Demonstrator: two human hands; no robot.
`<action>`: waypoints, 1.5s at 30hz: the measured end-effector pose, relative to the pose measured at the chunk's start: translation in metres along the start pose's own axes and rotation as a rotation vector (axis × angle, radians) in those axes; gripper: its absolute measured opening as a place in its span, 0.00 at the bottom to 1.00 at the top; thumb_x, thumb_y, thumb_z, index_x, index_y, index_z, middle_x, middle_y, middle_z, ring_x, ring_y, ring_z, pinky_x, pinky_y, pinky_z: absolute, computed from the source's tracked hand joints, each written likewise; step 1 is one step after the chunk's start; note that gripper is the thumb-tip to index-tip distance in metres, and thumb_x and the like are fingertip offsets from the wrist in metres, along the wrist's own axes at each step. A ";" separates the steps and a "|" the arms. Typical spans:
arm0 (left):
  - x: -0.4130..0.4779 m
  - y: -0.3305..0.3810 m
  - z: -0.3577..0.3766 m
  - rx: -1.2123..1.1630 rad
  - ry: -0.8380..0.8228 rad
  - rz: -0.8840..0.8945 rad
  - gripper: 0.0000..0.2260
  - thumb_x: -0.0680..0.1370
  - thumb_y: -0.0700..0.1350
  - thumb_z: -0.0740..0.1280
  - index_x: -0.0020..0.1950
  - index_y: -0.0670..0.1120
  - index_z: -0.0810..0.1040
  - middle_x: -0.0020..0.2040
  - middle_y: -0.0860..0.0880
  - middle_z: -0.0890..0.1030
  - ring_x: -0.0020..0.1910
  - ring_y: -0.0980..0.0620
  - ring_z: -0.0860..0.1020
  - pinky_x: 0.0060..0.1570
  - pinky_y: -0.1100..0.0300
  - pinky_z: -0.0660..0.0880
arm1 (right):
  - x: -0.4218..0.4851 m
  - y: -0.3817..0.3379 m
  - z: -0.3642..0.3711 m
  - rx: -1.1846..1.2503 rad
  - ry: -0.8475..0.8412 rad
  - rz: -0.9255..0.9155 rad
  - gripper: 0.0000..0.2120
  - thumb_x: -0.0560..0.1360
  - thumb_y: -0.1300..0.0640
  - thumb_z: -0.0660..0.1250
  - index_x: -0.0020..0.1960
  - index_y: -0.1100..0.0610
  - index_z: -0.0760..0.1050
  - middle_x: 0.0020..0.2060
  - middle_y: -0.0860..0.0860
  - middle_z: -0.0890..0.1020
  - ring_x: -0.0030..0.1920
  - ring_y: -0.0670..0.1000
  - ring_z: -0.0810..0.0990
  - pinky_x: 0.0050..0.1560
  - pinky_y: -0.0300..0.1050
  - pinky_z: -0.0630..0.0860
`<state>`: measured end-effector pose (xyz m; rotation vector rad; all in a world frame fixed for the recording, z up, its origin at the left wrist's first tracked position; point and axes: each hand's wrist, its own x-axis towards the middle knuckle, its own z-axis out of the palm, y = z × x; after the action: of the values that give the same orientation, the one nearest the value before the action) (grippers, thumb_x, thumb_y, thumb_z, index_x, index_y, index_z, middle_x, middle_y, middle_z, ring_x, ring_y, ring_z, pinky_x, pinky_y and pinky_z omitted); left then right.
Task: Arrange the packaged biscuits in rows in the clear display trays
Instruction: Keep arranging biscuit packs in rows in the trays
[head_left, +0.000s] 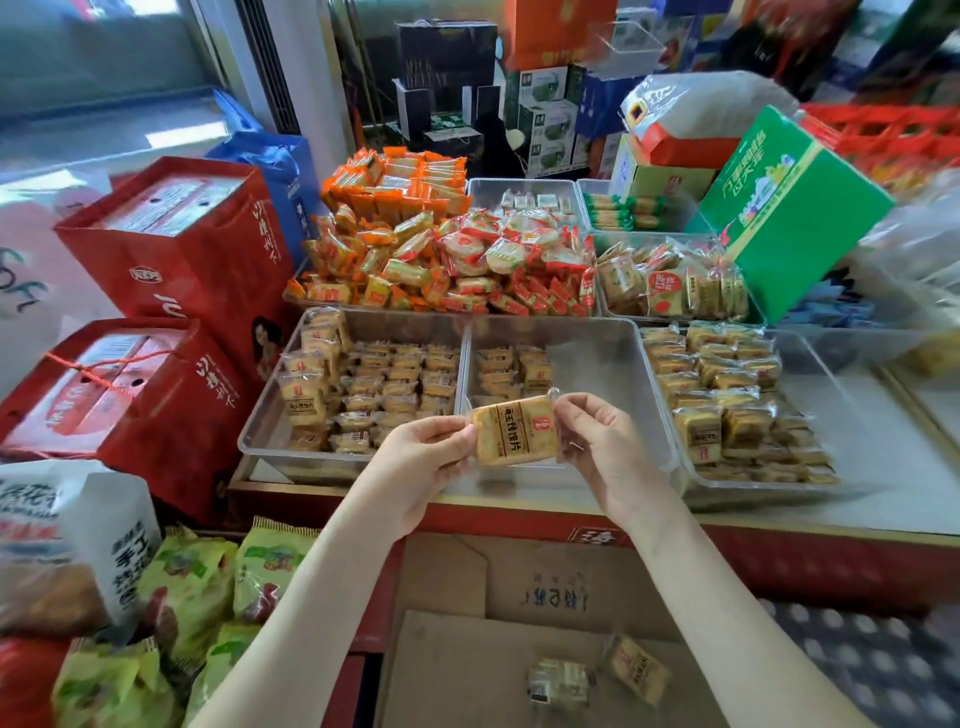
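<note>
Biscuit packet (514, 431) held flat in both hands, just above the near edge of the middle tray (597, 358).

Head view: the left hand (421, 462) pinches the packet's left seam between thumb and fingers, and the right hand (597, 447) pinches the right seam. This probably squares it label-up before it joins the short rows (514, 371) at the far-left corner of the middle tray, which is otherwise bare. Left of the middle tray, the left-hand tray (260, 431) is nearly full. Right of it, the right-hand tray (815, 374) is roughly half filled. Nearer than the middle tray, a cardboard box (467, 654) holds two loose packets (636, 670), likely the supply.
</note>
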<state>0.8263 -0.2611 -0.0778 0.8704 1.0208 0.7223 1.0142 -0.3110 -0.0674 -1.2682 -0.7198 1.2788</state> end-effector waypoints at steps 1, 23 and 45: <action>-0.001 -0.001 0.001 0.000 -0.008 -0.002 0.11 0.73 0.41 0.70 0.53 0.38 0.80 0.47 0.43 0.84 0.48 0.48 0.78 0.45 0.62 0.77 | -0.001 0.002 0.000 -0.023 0.012 -0.011 0.10 0.81 0.61 0.60 0.43 0.56 0.76 0.36 0.50 0.84 0.35 0.45 0.79 0.34 0.39 0.70; 0.042 -0.015 -0.034 1.238 0.002 1.227 0.08 0.76 0.35 0.64 0.46 0.48 0.76 0.54 0.46 0.80 0.57 0.52 0.76 0.54 0.60 0.77 | 0.056 0.030 -0.028 -1.071 -0.198 -1.104 0.15 0.75 0.64 0.66 0.59 0.55 0.69 0.58 0.50 0.72 0.56 0.45 0.72 0.56 0.36 0.73; 0.151 -0.095 -0.087 1.721 0.067 0.613 0.32 0.84 0.62 0.42 0.77 0.41 0.62 0.76 0.41 0.64 0.77 0.44 0.60 0.74 0.47 0.49 | 0.184 0.094 -0.018 -1.220 -0.625 0.195 0.25 0.76 0.50 0.69 0.71 0.52 0.69 0.61 0.47 0.72 0.58 0.46 0.71 0.56 0.39 0.67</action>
<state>0.8103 -0.1565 -0.2450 2.7257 1.3498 0.1785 1.0453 -0.1582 -0.2047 -1.9045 -2.0673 1.4268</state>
